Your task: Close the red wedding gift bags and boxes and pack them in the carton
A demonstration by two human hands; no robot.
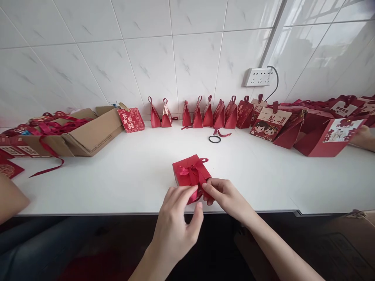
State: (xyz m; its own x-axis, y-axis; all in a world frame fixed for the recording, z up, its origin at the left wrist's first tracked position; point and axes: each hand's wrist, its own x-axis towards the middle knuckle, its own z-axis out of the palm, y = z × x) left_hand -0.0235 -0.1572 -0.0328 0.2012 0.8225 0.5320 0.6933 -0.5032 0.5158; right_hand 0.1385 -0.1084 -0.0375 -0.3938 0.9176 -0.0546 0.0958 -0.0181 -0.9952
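A small red gift box [188,159] lies at the front edge of the white table, tied with a glossy red ribbon bow [191,171]. On its right side, my right hand [224,195] grips the box, thumb over a ribbon tail and fingers partly hidden behind it. My left hand [177,218] is at the box's near side, thumb and index finger apart. Its fingertips are close to the hanging ribbon; whether they touch it I cannot tell.
Several red gift boxes [208,117] stand along the tiled wall. Left is a cardboard box [99,134] of ribbons. A black ring [215,139] lies mid-table. A large red box [319,136] stands right. Other people's arms [365,138] show at both sides.
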